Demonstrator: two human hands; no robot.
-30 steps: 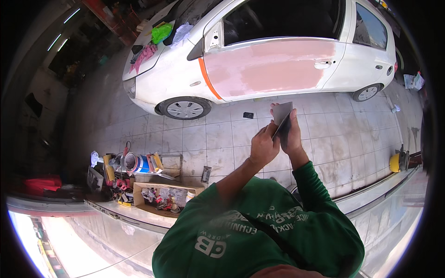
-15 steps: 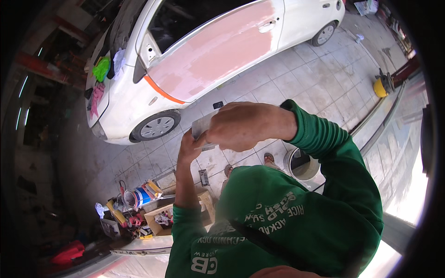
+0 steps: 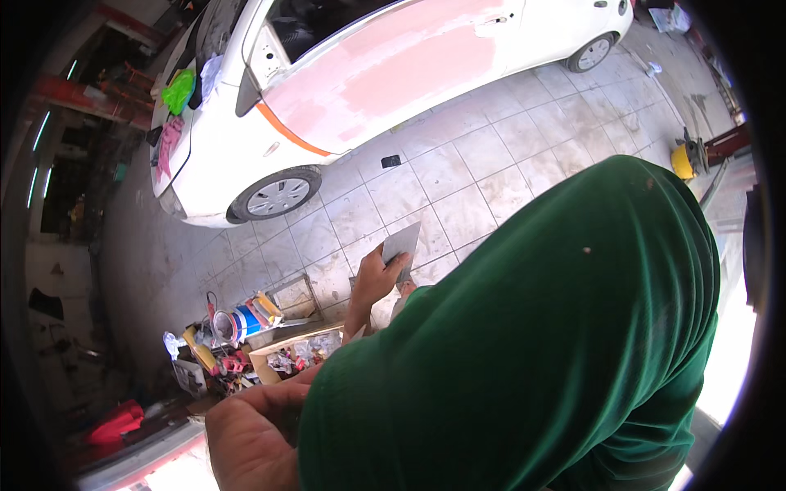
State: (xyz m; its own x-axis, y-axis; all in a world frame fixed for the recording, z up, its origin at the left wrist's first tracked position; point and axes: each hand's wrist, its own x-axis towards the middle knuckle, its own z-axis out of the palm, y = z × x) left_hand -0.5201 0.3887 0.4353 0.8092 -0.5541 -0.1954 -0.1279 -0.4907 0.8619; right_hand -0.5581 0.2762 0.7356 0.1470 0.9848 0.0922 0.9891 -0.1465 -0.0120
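Observation:
A thin, flat grey sheet (image 3: 403, 242) is pinched upright in my left hand (image 3: 377, 277), with the thumb across its lower part. I cannot tell whether it is sandpaper or a stiff spreader. My right arm, in a green sleeve (image 3: 508, 344), crosses in front of my body toward the lower left. At its end, my right hand (image 3: 250, 442) is bent at the wrist, and its fingers are partly hidden behind the sleeve. Near both hands is an open cardboard box (image 3: 264, 366) with small crumpled items inside.
A white car (image 3: 209, 180) with a pinkish filler patch (image 3: 417, 74) on its door stands ahead. A small black object (image 3: 391, 161) lies on the tiled floor (image 3: 467, 164). Left of the box are a blue can (image 3: 246, 322) and tools. A yellow bucket (image 3: 682, 162) stands far right.
My right hand has let go of the grey sheet and swung across to the lower left. My left hand has kept the sheet and moved a little down and right.

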